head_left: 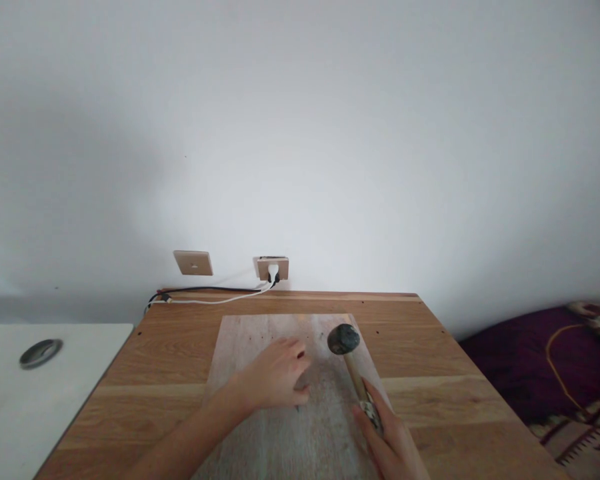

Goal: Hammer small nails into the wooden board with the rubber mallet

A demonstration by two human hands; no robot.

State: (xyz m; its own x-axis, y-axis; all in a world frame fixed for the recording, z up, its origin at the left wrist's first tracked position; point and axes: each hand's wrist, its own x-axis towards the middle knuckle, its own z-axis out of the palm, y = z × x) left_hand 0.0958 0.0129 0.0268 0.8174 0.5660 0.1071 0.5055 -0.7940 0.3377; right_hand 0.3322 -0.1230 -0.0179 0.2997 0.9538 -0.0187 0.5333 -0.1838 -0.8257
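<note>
My right hand (387, 433) grips a mallet (356, 380) by its pale wooden handle, which has a patterned lower part. The dark, rounded mallet head (343, 339) is held up over the right side of a worn, whitish wooden board (275, 443). My left hand (279, 375) is over the middle of that board, left of the mallet, with fingers bent and a gap between thumb and forefinger. A tiny dark thing (297, 408) shows just below the left thumb; its kind is too small to tell. Several small dark marks dot the board's far part.
The board lies on a brown wooden table (430, 393) against a white wall. Behind it are a wall socket (280, 269) with a white plug, cables (215, 302) and a wall plate (193, 263). A grey ring (41, 354) lies on a white surface left; purple fabric (530, 360) is right.
</note>
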